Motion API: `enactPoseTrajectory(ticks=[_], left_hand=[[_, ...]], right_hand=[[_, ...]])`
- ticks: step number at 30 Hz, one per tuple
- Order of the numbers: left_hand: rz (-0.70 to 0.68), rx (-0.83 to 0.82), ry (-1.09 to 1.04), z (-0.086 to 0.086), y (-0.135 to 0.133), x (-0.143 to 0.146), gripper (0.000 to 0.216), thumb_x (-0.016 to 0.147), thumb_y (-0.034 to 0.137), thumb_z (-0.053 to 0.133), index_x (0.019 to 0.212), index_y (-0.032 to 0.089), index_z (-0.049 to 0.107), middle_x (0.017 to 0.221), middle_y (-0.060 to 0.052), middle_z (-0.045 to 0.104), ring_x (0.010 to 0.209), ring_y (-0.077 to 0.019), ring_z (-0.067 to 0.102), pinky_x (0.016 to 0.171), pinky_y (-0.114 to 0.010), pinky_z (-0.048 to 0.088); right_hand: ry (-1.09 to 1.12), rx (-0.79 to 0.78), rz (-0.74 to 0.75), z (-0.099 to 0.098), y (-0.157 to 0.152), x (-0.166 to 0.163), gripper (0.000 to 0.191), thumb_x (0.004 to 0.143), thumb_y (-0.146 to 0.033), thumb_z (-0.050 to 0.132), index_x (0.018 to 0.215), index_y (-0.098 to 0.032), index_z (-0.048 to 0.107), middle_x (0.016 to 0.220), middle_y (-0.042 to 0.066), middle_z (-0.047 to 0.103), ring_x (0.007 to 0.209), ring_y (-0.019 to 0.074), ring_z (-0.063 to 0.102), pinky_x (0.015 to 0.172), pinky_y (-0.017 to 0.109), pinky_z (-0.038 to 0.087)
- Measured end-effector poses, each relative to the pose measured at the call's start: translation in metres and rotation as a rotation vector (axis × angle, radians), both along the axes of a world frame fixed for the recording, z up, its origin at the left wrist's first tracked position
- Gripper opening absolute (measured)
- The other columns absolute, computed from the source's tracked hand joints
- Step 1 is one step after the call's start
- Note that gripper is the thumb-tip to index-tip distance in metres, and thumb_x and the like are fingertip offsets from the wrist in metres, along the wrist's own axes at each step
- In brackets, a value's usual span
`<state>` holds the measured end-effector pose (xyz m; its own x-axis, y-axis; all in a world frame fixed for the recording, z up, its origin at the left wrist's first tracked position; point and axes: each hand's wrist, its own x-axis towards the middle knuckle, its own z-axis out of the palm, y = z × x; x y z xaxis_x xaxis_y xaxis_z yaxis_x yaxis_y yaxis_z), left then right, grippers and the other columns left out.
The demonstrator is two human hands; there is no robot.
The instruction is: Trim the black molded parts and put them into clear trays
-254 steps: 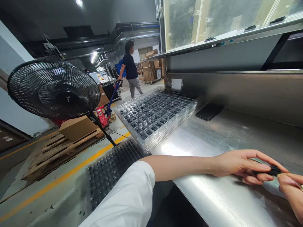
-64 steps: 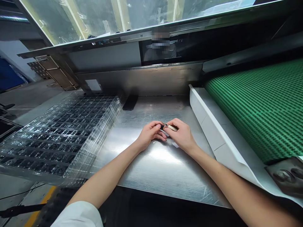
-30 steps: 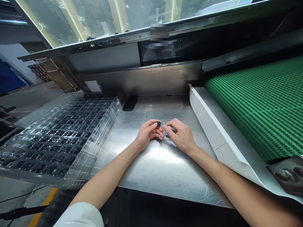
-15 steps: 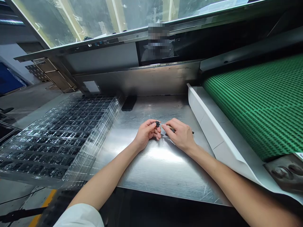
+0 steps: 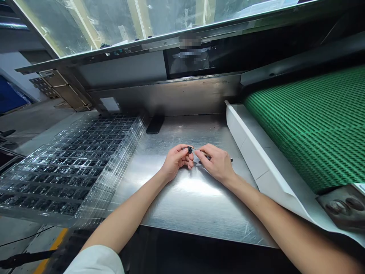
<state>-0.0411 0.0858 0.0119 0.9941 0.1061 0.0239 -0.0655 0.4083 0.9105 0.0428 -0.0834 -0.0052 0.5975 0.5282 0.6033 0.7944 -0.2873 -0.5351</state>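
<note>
My left hand (image 5: 177,161) rests on the steel worktop (image 5: 185,198) and pinches a small round black part (image 5: 189,150) between thumb and fingertips. My right hand (image 5: 215,163) sits just to its right, fingers closed round a thin tool (image 5: 221,158) whose tip points at the black part and whose dark end sticks out past the hand. Both hands are at the middle of the worktop, almost touching each other.
A stack of clear plastic trays (image 5: 71,163) filled with several black parts lies on the left. A dark phone (image 5: 155,124) lies near the back wall. A white guard (image 5: 256,152) borders a green conveyor belt (image 5: 310,125) on the right.
Over the last second the hands have stayed in place; the black part has been turned up between my left fingertips, and the tool's tip has shifted slightly against it.
</note>
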Motion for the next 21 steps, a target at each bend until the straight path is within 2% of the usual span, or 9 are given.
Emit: enactPoseTrajectory(ticks=[8, 15, 18, 21], left_hand=[[0.015, 0.0, 0.009, -0.003, 0.003, 0.002, 0.045, 0.081, 0.044, 0.082, 0.106, 0.013, 0.061, 0.077, -0.004, 0.066, 0.058, -0.0172, 0.065, 0.054, -0.028, 0.054], [0.17, -0.146, 0.064, -0.003, 0.019, 0.01, 0.03, 0.087, 0.032, 0.07, 0.108, 0.012, 0.06, 0.078, -0.004, 0.064, 0.059, -0.0145, 0.063, 0.054, -0.025, 0.052], [0.216, -0.167, 0.103, 0.0, 0.023, 0.012, 0.03, 0.089, 0.036, 0.069, 0.107, 0.013, 0.06, 0.076, -0.002, 0.06, 0.055, -0.0126, 0.058, 0.05, -0.023, 0.047], [0.195, -0.121, 0.109, -0.001, 0.022, 0.013, 0.037, 0.083, 0.039, 0.078, 0.101, 0.016, 0.057, 0.072, 0.002, 0.056, 0.05, -0.0098, 0.051, 0.045, -0.019, 0.036]], right_hand=[[0.013, -0.024, -0.018, 0.004, 0.0, 0.0, 0.039, 0.108, -0.047, 0.049, 0.085, -0.021, 0.068, 0.077, 0.003, 0.064, 0.069, 0.0171, 0.059, 0.067, 0.03, 0.038], [-0.032, 0.035, 0.0, 0.006, 0.0, -0.001, 0.036, 0.107, -0.045, 0.052, 0.084, -0.022, 0.068, 0.08, 0.002, 0.067, 0.067, 0.0162, 0.058, 0.066, 0.03, 0.039], [-0.05, 0.044, 0.006, 0.005, 0.001, 0.0, 0.038, 0.106, -0.049, 0.052, 0.084, -0.022, 0.068, 0.08, 0.001, 0.068, 0.067, 0.016, 0.06, 0.065, 0.03, 0.04], [-0.06, 0.025, 0.017, 0.003, 0.002, 0.001, 0.041, 0.104, -0.055, 0.051, 0.085, -0.023, 0.07, 0.083, 0.001, 0.071, 0.068, 0.0177, 0.064, 0.064, 0.031, 0.042]])
